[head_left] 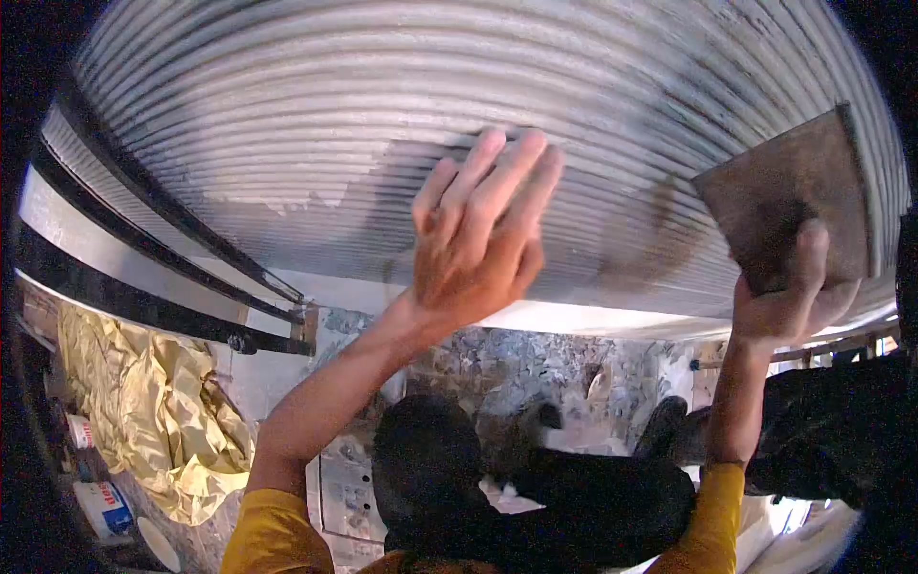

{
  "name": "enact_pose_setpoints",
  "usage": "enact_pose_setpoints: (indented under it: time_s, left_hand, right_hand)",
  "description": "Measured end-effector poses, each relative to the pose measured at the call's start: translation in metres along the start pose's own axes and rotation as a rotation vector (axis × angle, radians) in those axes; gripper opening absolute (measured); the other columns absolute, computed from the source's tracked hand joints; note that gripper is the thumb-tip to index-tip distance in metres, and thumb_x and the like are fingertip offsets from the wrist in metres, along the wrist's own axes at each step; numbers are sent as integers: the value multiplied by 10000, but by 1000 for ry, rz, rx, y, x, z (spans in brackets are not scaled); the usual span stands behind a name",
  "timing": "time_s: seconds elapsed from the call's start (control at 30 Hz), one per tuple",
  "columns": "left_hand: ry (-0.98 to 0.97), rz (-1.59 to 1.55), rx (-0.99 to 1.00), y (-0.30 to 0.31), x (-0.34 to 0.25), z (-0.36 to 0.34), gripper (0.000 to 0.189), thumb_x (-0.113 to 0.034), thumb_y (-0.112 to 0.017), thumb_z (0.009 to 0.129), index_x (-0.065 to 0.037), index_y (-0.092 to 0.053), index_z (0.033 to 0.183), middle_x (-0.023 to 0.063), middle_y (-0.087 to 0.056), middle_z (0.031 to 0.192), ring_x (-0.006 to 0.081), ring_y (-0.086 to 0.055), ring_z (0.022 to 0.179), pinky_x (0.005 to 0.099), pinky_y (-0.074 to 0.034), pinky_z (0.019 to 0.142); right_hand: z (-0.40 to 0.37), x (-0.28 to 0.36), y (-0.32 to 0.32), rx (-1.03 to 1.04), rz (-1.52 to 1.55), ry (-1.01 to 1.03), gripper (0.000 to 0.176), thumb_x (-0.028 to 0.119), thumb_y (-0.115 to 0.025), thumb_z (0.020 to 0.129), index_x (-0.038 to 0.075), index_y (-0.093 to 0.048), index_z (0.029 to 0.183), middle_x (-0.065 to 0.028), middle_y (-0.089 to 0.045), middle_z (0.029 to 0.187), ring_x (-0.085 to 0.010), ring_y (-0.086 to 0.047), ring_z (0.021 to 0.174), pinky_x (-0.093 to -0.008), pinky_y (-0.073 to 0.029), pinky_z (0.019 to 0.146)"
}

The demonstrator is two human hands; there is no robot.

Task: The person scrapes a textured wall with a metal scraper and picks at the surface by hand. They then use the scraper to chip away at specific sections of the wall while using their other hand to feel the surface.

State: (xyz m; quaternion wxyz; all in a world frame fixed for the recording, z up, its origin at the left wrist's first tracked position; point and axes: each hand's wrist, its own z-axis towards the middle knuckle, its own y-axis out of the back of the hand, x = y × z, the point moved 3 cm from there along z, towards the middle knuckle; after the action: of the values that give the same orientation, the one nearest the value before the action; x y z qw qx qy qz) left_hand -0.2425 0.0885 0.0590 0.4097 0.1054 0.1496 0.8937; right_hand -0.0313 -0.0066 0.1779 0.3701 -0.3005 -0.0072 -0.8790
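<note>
A pale grey ribbed surface (pixel 382 77) curves across the upper part of the head view, with a darker, uneven patch low at its left. My left hand (pixel 478 230) is at its middle with fingers stretched out, apparently touching the ribs and holding nothing. On the right, my right hand (pixel 789 306) grips the lower part of a flat, roughly square brown plate (pixel 813 172), which lies tilted over the ribs. The plate's right edge is dark and straight. I cannot make out how its underside meets the ribs.
Crumpled gold-coloured sheeting (pixel 163 411) lies at lower left, near white tubs with printed labels (pixel 103 509). Black-edged bands (pixel 143 258) run along the left. The floor (pixel 583 383) is stained and blotchy. Dark-clothed legs (pixel 574 493) are below my hands.
</note>
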Motion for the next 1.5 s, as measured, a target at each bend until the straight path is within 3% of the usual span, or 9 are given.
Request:
enact_pose_setpoints:
  time_s: [0.1,0.27,0.4,0.53,0.77,0.97,1.03,1.23,1.5]
  left_hand:
    - [3,151,19,-3,8,-7,468,-242,-589,882,-102,-590,1329,75,-511,1425,284,-426,1344,499,-240,1134]
    - [-74,228,24,-3,11,-13,461,-276,-575,896,-121,-593,1331,50,-518,1421,274,-431,1340,492,-239,1139]
    - [-16,228,107,6,11,-15,449,-186,-589,876,-242,-614,1321,-71,-488,1444,140,-423,1359,440,-251,1170]
    - [-136,243,156,24,18,-2,396,-215,-589,881,-133,-648,1263,39,-556,1373,264,-478,1295,487,-297,1115]
    - [-51,288,266,22,19,8,578,-240,-622,817,-243,-559,1391,-61,-433,1482,169,-389,1387,456,-256,1170]
    - [-193,325,328,27,17,-17,468,-234,-609,828,-199,-639,1294,-5,-507,1434,229,-437,1352,511,-282,1143]
    - [-132,256,345,34,16,-12,480,-231,-603,839,-183,-626,1316,-5,-509,1432,221,-425,1359,496,-274,1149]
    - [-166,176,270,34,43,-5,505,-179,-567,862,-185,-583,1367,-31,-478,1479,197,-421,1367,497,-212,1173]
    - [-98,83,169,30,34,-16,474,-202,-580,841,-180,-623,1313,-21,-512,1448,195,-443,1345,494,-193,1169]
  right_hand:
    - [-9,-3,6,211,-87,101,555,94,-746,827,-48,-494,1300,-208,-585,1250,-318,-609,1101,-447,-520,954]
    - [-2,-34,32,116,23,296,531,130,-724,854,-52,-494,1296,-208,-601,1230,-309,-619,1074,-457,-513,961]
    - [6,-51,17,44,242,171,484,159,-694,880,-78,-521,1266,-220,-613,1213,-289,-622,1048,-446,-518,950]
    - [-4,-52,-13,-111,308,90,500,143,-702,867,-95,-516,1266,-232,-612,1219,-295,-623,1058,-436,-530,930]
    - [-16,-46,-43,217,499,-68,542,74,-689,833,-92,-481,1305,-258,-604,1222,-347,-624,1083,-495,-527,956]
    - [-36,-39,-46,97,456,232,517,23,-756,783,-63,-554,1251,-210,-647,1158,-275,-640,1036,-388,-509,942]
    - [-42,-32,-44,72,40,22,530,30,-804,762,-73,-566,1224,-181,-655,1135,-257,-638,1025,-381,-499,950]
    - [-46,-35,-54,101,69,6,566,-5,-856,717,-33,-589,1215,-102,-662,1116,-189,-623,991,-320,-500,904]
    - [-28,4,-80,172,47,120,569,85,-735,835,-74,-462,1309,-219,-572,1248,-323,-585,1139,-451,-469,1002]
